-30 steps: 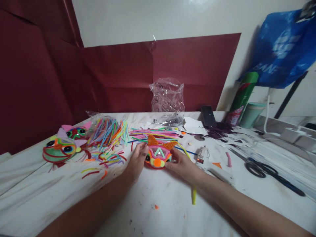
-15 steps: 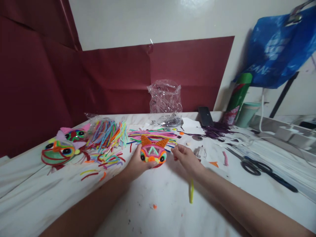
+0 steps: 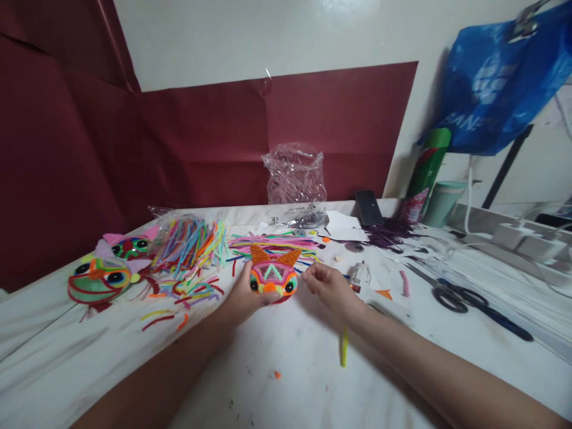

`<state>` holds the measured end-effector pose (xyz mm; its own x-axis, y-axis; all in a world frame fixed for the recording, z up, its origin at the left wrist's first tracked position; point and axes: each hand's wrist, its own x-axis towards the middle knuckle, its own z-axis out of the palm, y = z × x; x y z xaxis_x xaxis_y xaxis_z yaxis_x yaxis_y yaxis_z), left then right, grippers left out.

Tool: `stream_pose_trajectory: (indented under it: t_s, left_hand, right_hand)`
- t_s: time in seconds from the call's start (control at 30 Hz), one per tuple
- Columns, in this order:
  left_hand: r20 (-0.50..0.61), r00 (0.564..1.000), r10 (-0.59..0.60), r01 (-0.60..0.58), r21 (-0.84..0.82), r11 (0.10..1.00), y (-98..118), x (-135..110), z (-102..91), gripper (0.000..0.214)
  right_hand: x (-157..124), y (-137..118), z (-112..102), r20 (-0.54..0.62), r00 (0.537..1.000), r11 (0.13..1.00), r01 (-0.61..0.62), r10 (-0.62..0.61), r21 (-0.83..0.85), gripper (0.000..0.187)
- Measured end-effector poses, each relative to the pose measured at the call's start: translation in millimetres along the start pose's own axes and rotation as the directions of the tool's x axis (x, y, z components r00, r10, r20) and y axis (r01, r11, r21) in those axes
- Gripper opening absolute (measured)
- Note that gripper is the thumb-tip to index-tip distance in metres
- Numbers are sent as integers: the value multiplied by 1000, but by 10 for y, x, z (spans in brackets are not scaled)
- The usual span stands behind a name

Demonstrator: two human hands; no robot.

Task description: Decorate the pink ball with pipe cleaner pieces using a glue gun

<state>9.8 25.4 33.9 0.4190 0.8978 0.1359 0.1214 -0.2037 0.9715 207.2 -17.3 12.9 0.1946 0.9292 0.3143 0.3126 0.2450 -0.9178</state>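
My left hand (image 3: 242,296) grips a colourful animal-face craft (image 3: 274,274) by its left side, thumb below its orange nose. The face has two orange ears, black eyes and a pale green zigzag on its forehead. Just right of it, apart from the face, my right hand (image 3: 325,286) is closed in a pinch; anything between its fingertips is too small to make out. A yellow pipe cleaner (image 3: 344,348) lies below my right wrist. Behind that hand rests a white glue gun (image 3: 360,275), partly covered by my forearm.
Two more animal faces, one green-mouthed (image 3: 99,279), lie at left beside a bag of pipe cleaners (image 3: 190,241). Loose pipe cleaners (image 3: 286,242) spread behind the craft. Scissors (image 3: 465,298), purple strands (image 3: 388,232), a phone (image 3: 369,208) and a cup (image 3: 444,204) are at right.
The view has shifted slightly, moving everything a little left in the picture. My right hand's fingers have turned slightly and stay pinched beside the craft. My left hand keeps its hold.
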Motion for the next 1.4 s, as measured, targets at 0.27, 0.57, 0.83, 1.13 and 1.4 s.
stream_pose_trajectory:
  t_s: [0.27,0.57,0.83,1.13,1.4]
  left_hand:
    - [6,998,61,-61,-10,998,-52,-17,49,68]
    - [-73,990,121,-124,-26,992,-146,-48,146,78]
    - [-104,976,191,-183,82,980,-190,-18,155,81]
    - [-102,979,177,-171,64,983,-181,-15,135,82]
    - [-79,994,80,-74,85,994,-100,-6,93,76]
  right_hand:
    - [-108,-181,11,25,982,977,187,-185,-105,21]
    - [-186,-163,62,73,910,876,413,-408,-249,11]
    - [-181,-133,111,70,899,853,433,-432,-292,15]
    - [-176,-141,111,9,954,927,293,-299,-234,13]
    - [-34,-110,-36,-198,957,977,200,-211,-76,10]
